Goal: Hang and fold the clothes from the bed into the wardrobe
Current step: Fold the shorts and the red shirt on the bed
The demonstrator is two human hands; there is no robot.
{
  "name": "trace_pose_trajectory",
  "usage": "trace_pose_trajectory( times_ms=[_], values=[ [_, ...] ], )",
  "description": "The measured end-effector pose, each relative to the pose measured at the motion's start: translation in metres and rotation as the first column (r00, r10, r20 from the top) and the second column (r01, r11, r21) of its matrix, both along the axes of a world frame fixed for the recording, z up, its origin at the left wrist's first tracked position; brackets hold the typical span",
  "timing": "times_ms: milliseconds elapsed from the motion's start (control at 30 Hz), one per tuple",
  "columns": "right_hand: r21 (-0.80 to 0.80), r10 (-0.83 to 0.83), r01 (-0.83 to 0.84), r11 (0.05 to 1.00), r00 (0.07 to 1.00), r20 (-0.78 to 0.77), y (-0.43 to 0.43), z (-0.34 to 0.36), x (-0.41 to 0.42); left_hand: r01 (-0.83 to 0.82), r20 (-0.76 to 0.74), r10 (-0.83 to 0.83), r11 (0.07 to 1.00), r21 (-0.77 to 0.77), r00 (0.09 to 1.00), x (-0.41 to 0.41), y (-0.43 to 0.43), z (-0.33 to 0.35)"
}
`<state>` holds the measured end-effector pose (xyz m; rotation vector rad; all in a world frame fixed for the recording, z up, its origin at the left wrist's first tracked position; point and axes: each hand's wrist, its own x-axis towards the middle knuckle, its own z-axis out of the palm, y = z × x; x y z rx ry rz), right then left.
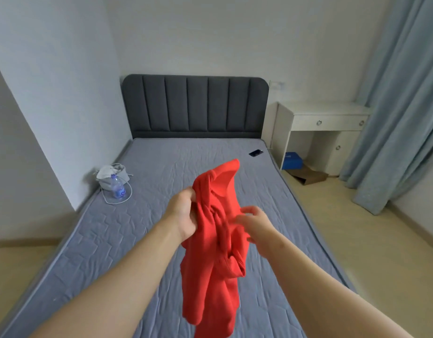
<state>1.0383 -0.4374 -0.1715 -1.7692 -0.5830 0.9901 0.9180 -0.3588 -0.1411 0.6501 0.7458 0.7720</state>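
Shirt (217,240), red, hangs over the near half of the bed (100,252), held up in the air. The bed has wide flat room on both sides of it. Floor (357,230) runs along the right edge. A wall corner meets the left edge farther up. A bottle (117,189) and a bag (113,173) sit there, well apart from the shirt. A phone (256,152) lies near the headboard (196,106). A desk (325,115) and curtain (393,118) stand far right. The left hand (183,213) grips a bunch of shirt near its top. The right hand (254,220) is blurry, fingers spread, touching the cloth.
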Motion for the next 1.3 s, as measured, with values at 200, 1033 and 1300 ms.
trace_pose_trajectory(
  times_ms=[200, 1033, 1300],
  values=[
    [-0.206, 0.036, -0.036, 0.978, 0.999, -0.001, -0.003, -0.033, -0.007, 0.194, 0.078, -0.212, 0.961, 0.195, 0.974, -0.009, -0.006, 0.018],
    [-0.05, -0.044, 0.048, 0.998, 0.996, 0.076, 0.019, -0.011, -0.007, 0.102, -0.542, 0.179, 0.888, 0.449, 0.821, -0.06, 0.003, -0.012],
    [-0.167, 0.199, -0.127, 0.978, 0.815, 0.544, 0.008, 0.006, -0.004, 0.218, -0.586, 0.223, 0.78, 0.587, 0.779, -0.062, 0.012, -0.018]
  ],
)
